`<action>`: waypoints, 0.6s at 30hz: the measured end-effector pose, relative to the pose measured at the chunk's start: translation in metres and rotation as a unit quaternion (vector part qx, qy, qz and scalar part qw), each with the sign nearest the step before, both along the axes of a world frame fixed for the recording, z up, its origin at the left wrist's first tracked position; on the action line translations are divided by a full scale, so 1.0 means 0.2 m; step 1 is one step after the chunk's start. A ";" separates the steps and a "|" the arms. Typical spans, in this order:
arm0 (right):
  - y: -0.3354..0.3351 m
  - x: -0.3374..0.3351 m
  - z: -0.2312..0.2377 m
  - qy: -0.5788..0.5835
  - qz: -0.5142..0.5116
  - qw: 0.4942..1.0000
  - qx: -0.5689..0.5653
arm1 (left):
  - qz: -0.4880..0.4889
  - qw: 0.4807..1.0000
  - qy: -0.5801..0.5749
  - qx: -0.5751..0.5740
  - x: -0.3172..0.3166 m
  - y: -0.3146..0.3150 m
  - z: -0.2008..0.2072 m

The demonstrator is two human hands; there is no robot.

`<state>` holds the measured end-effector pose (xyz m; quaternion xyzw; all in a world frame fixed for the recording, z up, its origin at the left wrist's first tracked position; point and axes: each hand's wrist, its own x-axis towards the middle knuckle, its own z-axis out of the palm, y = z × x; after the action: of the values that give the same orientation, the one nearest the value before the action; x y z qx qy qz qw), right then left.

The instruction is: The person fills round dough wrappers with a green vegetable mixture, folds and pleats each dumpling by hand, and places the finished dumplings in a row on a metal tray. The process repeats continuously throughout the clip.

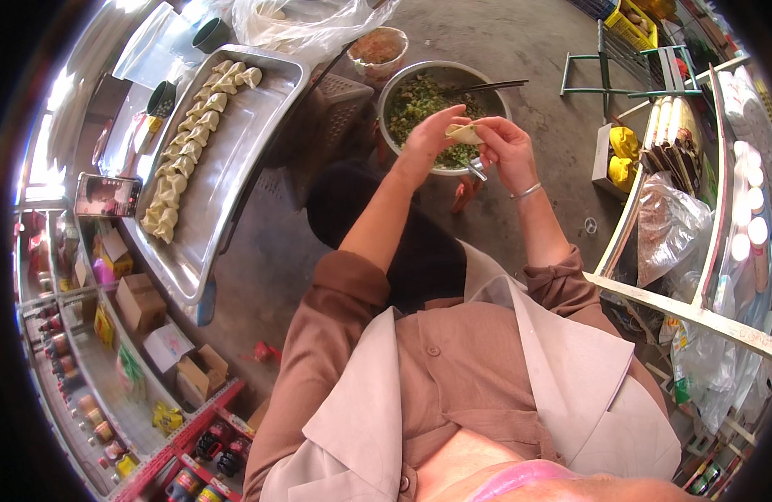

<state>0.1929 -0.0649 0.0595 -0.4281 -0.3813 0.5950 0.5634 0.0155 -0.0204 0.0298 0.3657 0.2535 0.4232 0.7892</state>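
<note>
Both my hands are raised over a metal bowl (501,105) of chopped green filling (419,99). Between them is a pale dumpling (464,134), its wrapper folded into a half-round. My left hand (431,144) supports one side of it, fingers curled round it. At the other side, the fingertips of my right hand (508,151) pinch the wrapper's edge. A short silver utensil (477,170) shows under my right hand; whether that hand holds it I cannot tell. Dark chopsticks (496,85) lie across the bowl's far right rim.
On the left, a large metal tray (227,167) bears a row of shaped dumplings (185,146). A phone (108,196) stands at its left edge. Behind the bowl is a tub of reddish-brown food (377,47). Stocked shelves (654,289) rise at right, a folding stool (628,71) beyond.
</note>
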 end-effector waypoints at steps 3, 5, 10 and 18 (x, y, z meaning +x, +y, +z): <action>0.00 0.00 0.02 -0.021 -0.007 1.000 0.000 | 0.020 0.996 -0.051 -0.075 -0.05 0.01 0.02; 0.00 0.01 0.03 -0.053 -0.010 0.999 0.004 | 0.026 0.997 -0.030 -0.072 -0.07 0.00 0.03; 0.00 0.02 0.04 -0.083 -0.009 0.996 0.019 | 0.020 0.997 0.020 -0.069 -0.05 -0.02 0.05; 0.00 0.02 0.03 -0.142 -0.001 0.990 0.015 | 0.015 0.997 0.054 -0.054 -0.06 -0.03 0.09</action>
<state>0.1977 -0.0657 0.0652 -0.4999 -0.4659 0.5216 0.5109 0.0036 -0.0268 0.0471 0.3414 0.3237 0.4001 0.7865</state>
